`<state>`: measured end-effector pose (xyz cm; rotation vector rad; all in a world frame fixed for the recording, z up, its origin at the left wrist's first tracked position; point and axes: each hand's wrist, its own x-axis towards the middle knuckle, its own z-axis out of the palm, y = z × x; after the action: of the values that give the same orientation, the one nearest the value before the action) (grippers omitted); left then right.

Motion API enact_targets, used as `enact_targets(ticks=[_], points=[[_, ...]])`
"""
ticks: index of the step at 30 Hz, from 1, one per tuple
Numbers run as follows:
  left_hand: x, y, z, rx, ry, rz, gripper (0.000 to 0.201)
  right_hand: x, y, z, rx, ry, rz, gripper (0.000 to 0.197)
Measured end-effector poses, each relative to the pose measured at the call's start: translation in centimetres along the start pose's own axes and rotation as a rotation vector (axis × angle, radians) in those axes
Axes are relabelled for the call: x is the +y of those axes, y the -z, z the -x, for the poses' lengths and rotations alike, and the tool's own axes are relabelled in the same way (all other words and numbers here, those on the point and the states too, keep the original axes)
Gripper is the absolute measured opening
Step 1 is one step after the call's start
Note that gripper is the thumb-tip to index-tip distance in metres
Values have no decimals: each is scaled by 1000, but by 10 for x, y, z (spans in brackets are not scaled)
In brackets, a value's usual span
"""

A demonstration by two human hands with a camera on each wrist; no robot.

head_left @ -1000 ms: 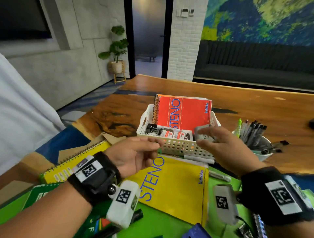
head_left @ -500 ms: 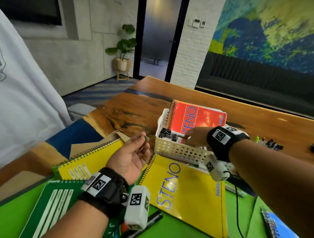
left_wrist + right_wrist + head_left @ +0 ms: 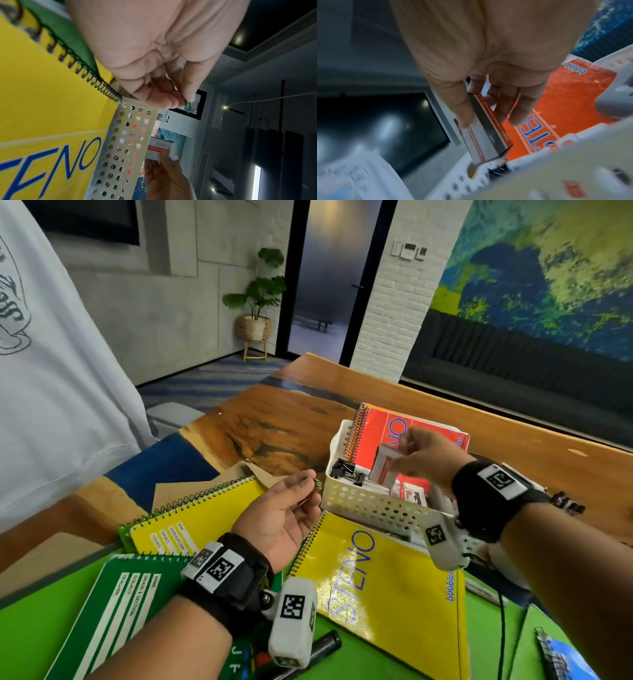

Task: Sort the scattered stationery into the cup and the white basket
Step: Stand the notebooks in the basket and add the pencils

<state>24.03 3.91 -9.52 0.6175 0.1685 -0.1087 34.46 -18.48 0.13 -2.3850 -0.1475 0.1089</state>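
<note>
Under my left wrist lie a green notebook (image 3: 113, 607) and a black marker (image 3: 318, 645) on the desk (image 3: 274, 419). My left hand (image 3: 284, 518) is palm up, its fingers (image 3: 188, 86) pinching a green paper clip (image 3: 187, 106) just short of the white basket (image 3: 370, 505). Below both hands lies a yellow STENO notebook (image 3: 387, 587), touching the basket's near wall. My right hand (image 3: 428, 455) is over the basket, fingers (image 3: 464, 108) gripping a small red-and-white box (image 3: 385, 470), tilted, its lower end inside. Beyond those fingers an orange STENO notebook (image 3: 376, 429) stands in the basket; black binder clips (image 3: 346, 472) sit at the left end.
</note>
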Motion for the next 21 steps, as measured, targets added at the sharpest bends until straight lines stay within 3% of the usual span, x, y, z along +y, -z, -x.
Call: enact_targets(ticks=[3,6,10,13,18,21], points=[[-1,0,1,-19,-4,-6,24,-4,8,32,53,72,-441,34],[-2,-1,1,-40,-14,-29,22,3,1,75,28,174,-623,38],[-9,-5,6,-122,15,-100,14,35,-18,106,-70,191,-666,33],[-20,-11,11,-241,14,-161,43,49,-25,110,-129,177,-721,22],[-24,-18,10,-239,-85,-230,47,58,-35,108,-177,233,-610,45],[-27,-21,10,-214,-137,-360,30,58,-44,109,-233,261,-564,53]])
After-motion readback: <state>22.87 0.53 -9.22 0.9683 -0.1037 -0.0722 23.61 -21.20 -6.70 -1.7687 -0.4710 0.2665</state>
